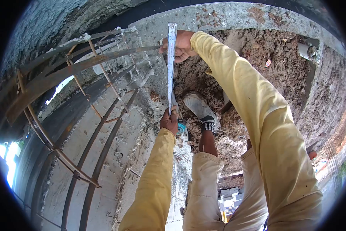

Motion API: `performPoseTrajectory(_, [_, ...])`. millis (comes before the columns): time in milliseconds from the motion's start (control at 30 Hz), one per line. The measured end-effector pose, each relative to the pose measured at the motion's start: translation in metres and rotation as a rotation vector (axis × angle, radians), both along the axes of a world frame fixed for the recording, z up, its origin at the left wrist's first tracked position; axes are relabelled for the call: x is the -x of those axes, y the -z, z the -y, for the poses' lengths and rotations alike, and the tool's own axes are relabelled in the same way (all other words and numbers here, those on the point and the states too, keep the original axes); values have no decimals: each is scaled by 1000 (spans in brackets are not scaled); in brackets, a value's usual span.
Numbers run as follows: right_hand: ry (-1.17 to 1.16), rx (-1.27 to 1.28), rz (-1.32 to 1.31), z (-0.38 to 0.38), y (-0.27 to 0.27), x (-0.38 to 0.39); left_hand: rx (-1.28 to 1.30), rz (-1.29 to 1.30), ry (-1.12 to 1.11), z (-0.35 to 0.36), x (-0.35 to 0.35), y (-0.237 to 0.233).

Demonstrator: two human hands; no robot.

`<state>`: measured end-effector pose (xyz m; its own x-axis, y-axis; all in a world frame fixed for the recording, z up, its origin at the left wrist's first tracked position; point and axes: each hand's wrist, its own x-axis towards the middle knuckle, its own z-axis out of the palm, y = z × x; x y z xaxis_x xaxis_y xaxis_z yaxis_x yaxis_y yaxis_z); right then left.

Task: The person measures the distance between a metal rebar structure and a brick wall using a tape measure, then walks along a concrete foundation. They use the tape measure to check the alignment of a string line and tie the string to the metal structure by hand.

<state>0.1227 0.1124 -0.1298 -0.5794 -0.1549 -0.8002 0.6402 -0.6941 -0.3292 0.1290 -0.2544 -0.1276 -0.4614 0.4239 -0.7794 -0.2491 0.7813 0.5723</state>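
Observation:
A tape measure blade [171, 65] is drawn out in a nearly straight line between my two hands. My left hand [168, 121] is closed around the near end, with the round teal tape measure case [181, 127] showing beside its fingers. Farther off, my right hand [183, 45] pinches the blade near its far end, its fingertips partly behind the strip. The blade runs alongside a grey concrete edge [152, 90], close to the end of a curved steel bar [99, 59].
To the left stands a cage of rusty rebar [103, 119] with protruding bars. My shoe [198, 106] rests on rough brown soil [254, 57]. A pipe end [309, 52] juts out at the upper right, and a concrete rim [234, 15] curves along the far side.

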Motion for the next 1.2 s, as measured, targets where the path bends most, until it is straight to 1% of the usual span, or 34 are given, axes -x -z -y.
performPoseTrajectory(33, [-16,-9,7,-2,-3,-3,-3,-4,4,2,1,3])
performPoseTrajectory(67, [94,-5,55,-1,-8,-11,-3,-7,8,5,2,4])
performPoseTrajectory(100, [122,-14,97,1,-7,-18,10,32,9,9,5,7])
performPoseTrajectory(200, [248,-37,213,4,-25,-58,-47,-135,186,11,7,7])
performPoseTrajectory(233, [301,-70,245,4,-35,-78,-47,-132,146,9,7,4])
performPoseTrajectory(300, [447,-96,323,12,-53,-129,-42,-120,74,7,8,-14])
performPoseTrajectory(333, [539,-94,364,14,-66,-157,44,-103,110,5,10,-27])
performPoseTrajectory(400, [629,-172,449,21,-102,-218,217,-72,185,0,16,-57])
performPoseTrajectory(433, [677,-191,512,24,-124,-247,260,-25,243,-8,17,-77])
performPoseTrajectory(467, [732,-205,524,30,-141,-280,200,-64,302,-2,17,-85])
performPoseTrajectory(533, [705,-291,669,51,-168,-346,78,-143,427,16,19,-88])
performPoseTrajectory(567, [669,-313,759,66,-182,-377,111,-26,332,13,16,-102])
performPoseTrajectory(600, [609,-330,811,85,-190,-411,147,18,337,6,15,-119])
performPoseTrajectory(633, [432,-477,866,111,-190,-450,183,61,342,-6,14,-140])
performPoseTrajectory(667, [366,-496,919,136,-199,-483,226,105,346,-16,14,-163])
performPoseTrajectory(700, [303,-482,989,153,-221,-497,288,124,418,-27,16,-183])
performPoseTrajectory(733, [321,-456,1039,173,-239,-513,275,147,421,-25,18,-190])
performPoseTrajectory(767, [179,-603,1065,208,-236,-547,265,172,423,-17,21,-196])
performPoseTrajectory(800, [318,-644,1051,257,-229,-578,254,196,425,-13,22,-204])
performPoseTrajectory(833, [448,-465,1100,278,-246,-574,255,196,381,-17,19,-220])
performPoseTrajectory(867, [572,-290,1160,300,-263,-571,274,191,430,-12,24,-225])
performPoseTrajectory(933, [444,-487,998,391,-234,-617,317,175,535,-2,41,-228])
performPoseTrajectory(967, [559,-415,1000,410,-233,-611,313,189,604,-21,42,-251])
performPoseTrajectory(1000, [674,-345,1005,428,-232,-605,317,198,591,-36,45,-271])
performPoseTrajectory(1067, [473,-568,1000,451,-238,-584,319,210,563,-65,47,-302])
performPoseTrajectory(1100, [384,-568,1047,407,-279,-542,309,118,634,-76,51,-313])
performPoseTrajectory(1200, [271,-542,1082,406,-282,-516,425,-293,954,-138,47,-369])
